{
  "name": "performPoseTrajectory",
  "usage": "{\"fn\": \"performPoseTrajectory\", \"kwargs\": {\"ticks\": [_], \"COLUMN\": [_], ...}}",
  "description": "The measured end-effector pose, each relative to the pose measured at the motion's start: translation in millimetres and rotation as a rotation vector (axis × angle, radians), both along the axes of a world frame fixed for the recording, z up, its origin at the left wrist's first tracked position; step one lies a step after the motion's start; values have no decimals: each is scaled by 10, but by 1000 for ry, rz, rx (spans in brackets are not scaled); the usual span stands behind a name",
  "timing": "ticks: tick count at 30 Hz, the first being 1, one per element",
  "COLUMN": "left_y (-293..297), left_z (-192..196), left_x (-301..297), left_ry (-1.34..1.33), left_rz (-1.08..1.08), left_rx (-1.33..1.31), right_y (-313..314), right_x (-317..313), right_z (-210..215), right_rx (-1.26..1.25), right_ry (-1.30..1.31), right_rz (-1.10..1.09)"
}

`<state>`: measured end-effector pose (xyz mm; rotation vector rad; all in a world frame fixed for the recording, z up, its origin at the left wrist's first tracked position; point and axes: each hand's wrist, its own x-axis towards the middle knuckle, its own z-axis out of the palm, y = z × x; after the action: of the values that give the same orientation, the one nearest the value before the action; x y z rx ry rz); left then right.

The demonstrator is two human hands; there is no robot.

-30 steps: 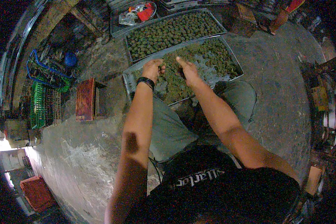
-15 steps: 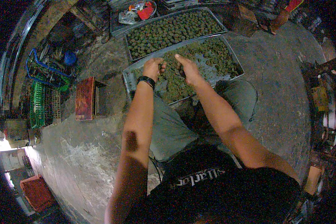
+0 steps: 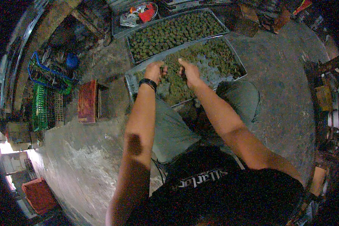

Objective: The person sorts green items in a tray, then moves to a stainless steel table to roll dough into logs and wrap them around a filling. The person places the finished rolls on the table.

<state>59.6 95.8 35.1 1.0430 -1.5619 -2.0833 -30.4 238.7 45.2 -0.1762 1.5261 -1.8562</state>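
Observation:
A shallow metal tray (image 3: 130, 81) in front of me holds a loose, crumbly greenish-brown mixture (image 3: 177, 90). Above its middle, my left hand (image 3: 153, 71), with black bands at the wrist, has its fingers curled inward. Facing it across a small gap is my right hand (image 3: 191, 72), thumb stretched forward and fingers bent in. Whatever lies within either set of fingers is too dark and small to make out. Just beyond, a second tray (image 3: 129, 49) is filled with rows of small round balls (image 3: 173, 32) of similar colour.
Behind the trays is a bowl (image 3: 154, 7) with a red item and a plastic bag. To the left stand a reddish wooden box (image 3: 87, 101), a green crate (image 3: 39, 105) and a blue-framed basket (image 3: 35, 66). A red-brown block (image 3: 39, 195) lies lower left.
Both hands have shifted only slightly, staying over the near tray with fingers curled. A person's foot or leg at the top right has mostly moved out of view.

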Motion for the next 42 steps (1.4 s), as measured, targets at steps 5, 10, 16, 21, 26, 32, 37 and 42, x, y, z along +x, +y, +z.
{"fn": "performPoseTrajectory", "kwargs": {"ticks": [5, 10, 16, 21, 26, 32, 37, 42], "left_y": [24, -38, 132, 26, -157, -41, 133, 438], "left_z": [115, 173, 519, 272, 33, -155, -364, 555], "left_x": [-1, 56, 25, 49, 19, -118, -154, -209], "left_ry": [-101, -120, -143, -23, -11, -30, 525, 652], "left_rz": [-48, 6, 48, 21, -7, 8, 108, -33], "left_rx": [-21, 63, 42, 103, 10, -2, 352, 837], "right_y": [-50, -63, -97, -159, -331, -85, -274, -388], "right_x": [-182, -72, -162, -479, -736, -318, 448, -192], "right_z": [-264, 322, -566, -1372, 109, 395, 541, 51], "right_rx": [70, -124, 643, 533, -290, -33, -103, 256], "right_ry": [-5, -94, 384, 245, -264, 458, 930, 1177], "right_rz": [165, 207, 326, 32, -347, 128, 382, 316]}}
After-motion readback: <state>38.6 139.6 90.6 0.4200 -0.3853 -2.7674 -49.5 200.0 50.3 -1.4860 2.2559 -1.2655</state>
